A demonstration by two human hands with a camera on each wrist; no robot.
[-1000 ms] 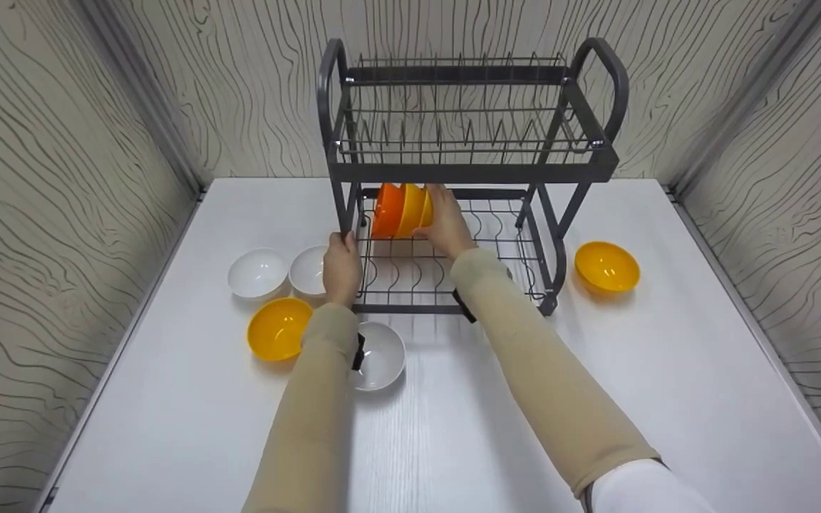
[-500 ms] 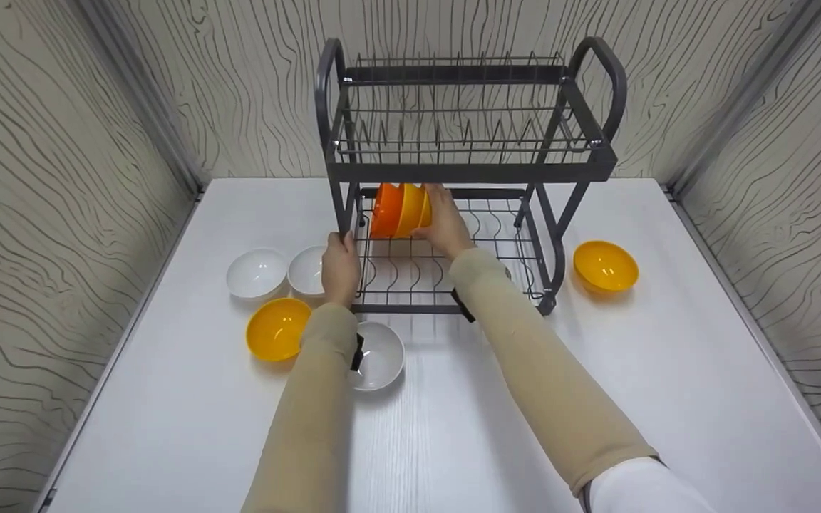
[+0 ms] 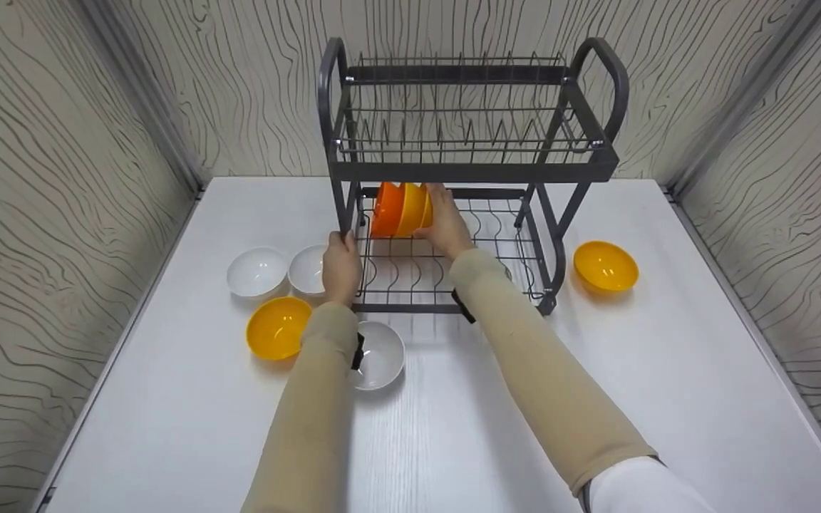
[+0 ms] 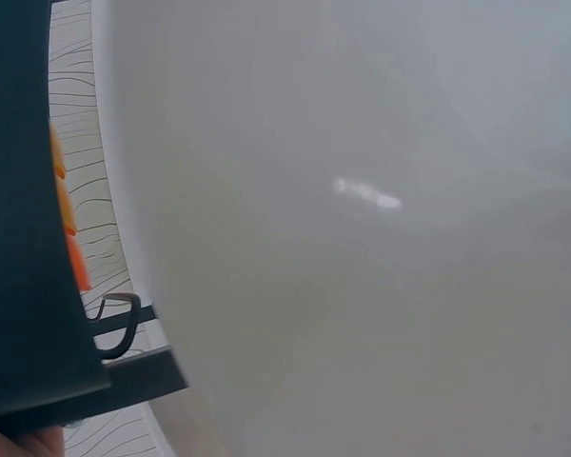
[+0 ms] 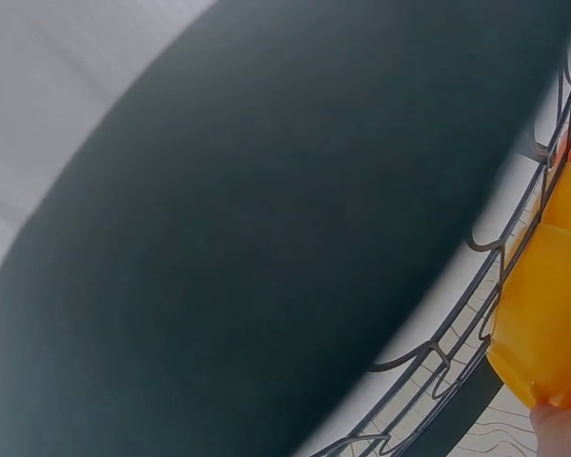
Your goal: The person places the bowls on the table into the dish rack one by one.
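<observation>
As fingers (image 3: 443, 201) hold bowls (image 3: 409, 211), rack (image 3: 467, 173) room rightward

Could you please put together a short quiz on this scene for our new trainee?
1. True or false: the right hand holds a yellow bowl at the lower tier of the rack.
2. Count: in the head view, how many white bowls show on the table?
3. Multiple choice: what does the left hand grip?
A. a white bowl
B. the rack's frame
C. a yellow bowl

Key:
1. True.
2. Three, one of them partly hidden behind the left hand.
3. B.
</observation>
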